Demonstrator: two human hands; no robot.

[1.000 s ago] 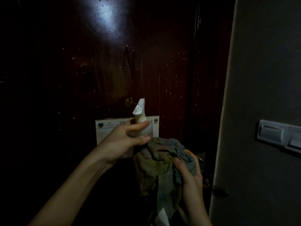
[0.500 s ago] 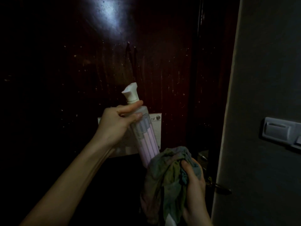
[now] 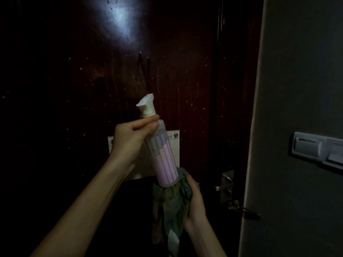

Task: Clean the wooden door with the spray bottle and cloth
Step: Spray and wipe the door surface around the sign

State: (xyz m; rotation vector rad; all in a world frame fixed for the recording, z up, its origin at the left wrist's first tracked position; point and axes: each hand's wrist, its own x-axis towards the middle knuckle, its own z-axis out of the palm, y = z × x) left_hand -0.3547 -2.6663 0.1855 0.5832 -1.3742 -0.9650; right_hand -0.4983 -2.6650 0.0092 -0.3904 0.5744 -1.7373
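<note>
The spray bottle [image 3: 163, 149] is held up in front of the wooden door [image 3: 74, 89], tilted so that its white spray head leans left, and it is still more than half full of pink liquid. The left hand [image 3: 130, 140] has its fingers and thumb wrapped round the bottle's shoulder just under the head; no finger can be seen on the pump. The right hand [image 3: 194, 203] is clenched on the bunched cloth [image 3: 172, 201], whose folds touch the bottle's base and hang below the fist, away from the wood. The door's dark varnish is dotted with pale specks and carries two thin dark runs above the bottle, though the dim light does not show whether these are spray or dirt. No wiped patch can be made out, so the job looks to be at its start, with spraying about to happen and all the wiping left. The bottle's label has pale vertical panels with print too small to read, and no brand shows. Behind the bottle a pale plate [image 3: 175, 143] screwed to the door shows what looks like "1F" at its top right corner. Farther right are a brass door handle [image 3: 243, 210] and a grey switch panel [image 3: 315, 147] on the wall [image 3: 297, 71].
</note>
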